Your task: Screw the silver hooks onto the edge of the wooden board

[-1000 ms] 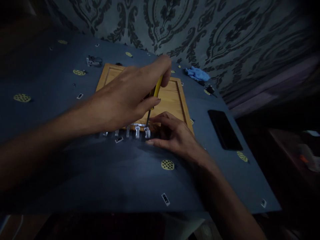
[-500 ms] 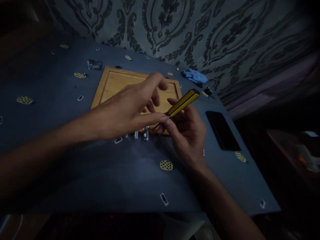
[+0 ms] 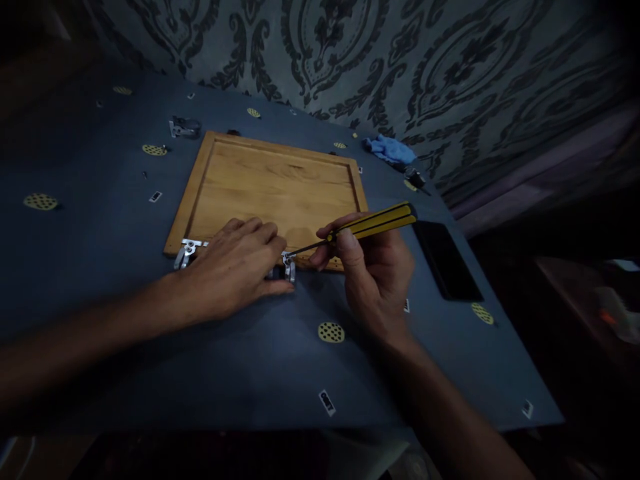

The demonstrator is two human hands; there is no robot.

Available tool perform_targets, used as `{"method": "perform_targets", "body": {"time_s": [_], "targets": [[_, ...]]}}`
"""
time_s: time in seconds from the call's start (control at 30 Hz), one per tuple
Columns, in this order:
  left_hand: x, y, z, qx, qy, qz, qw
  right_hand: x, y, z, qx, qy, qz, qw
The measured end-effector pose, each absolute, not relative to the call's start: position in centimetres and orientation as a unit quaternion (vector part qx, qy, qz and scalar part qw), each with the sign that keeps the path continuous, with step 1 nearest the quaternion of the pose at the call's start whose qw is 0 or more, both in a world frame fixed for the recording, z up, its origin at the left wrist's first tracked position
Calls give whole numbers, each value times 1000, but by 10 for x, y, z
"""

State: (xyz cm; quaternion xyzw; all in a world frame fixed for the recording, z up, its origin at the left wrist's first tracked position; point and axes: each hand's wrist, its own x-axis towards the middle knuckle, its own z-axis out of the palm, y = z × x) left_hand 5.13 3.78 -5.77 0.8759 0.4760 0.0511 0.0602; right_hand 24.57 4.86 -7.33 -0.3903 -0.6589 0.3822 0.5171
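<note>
A framed wooden panel [image 3: 280, 183] lies on the blue patterned cloth. Metal hinges sit along its near edge, one at the left corner [image 3: 186, 253] and one near the middle [image 3: 289, 267]. My right hand [image 3: 375, 273] grips a yellow and black screwdriver [image 3: 383, 221], its tip at the middle hinge. My left hand [image 3: 235, 270] rests palm down on the near edge, between the two hinges, with its fingers over the wood and the thumb beside the middle hinge. What lies under the left palm is hidden.
A dark phone [image 3: 447, 261] lies to the right of my right hand. Behind the panel are a loose hinge [image 3: 185, 127] at the left and a crumpled blue cloth [image 3: 390, 150] at the right. A patterned wall borders the far side.
My left hand has come away from the screwdriver and down onto the panel's near edge. The screwdriver has tilted lower, its tip now at the middle hinge.
</note>
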Motion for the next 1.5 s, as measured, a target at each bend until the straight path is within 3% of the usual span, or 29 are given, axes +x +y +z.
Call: {"method": "perform_targets", "body": {"time_s": [0.67,1.2,1.5], "targets": [[50,39,-65,871,484,64,58,245,57,-70,-375,-682,375,504],[51,40,-63,866,490,53,77,237,67,-53,-403,-764,175,473],[50,42,-66,869,486,65,71,249,76,-36,-349,-834,193,382]]}}
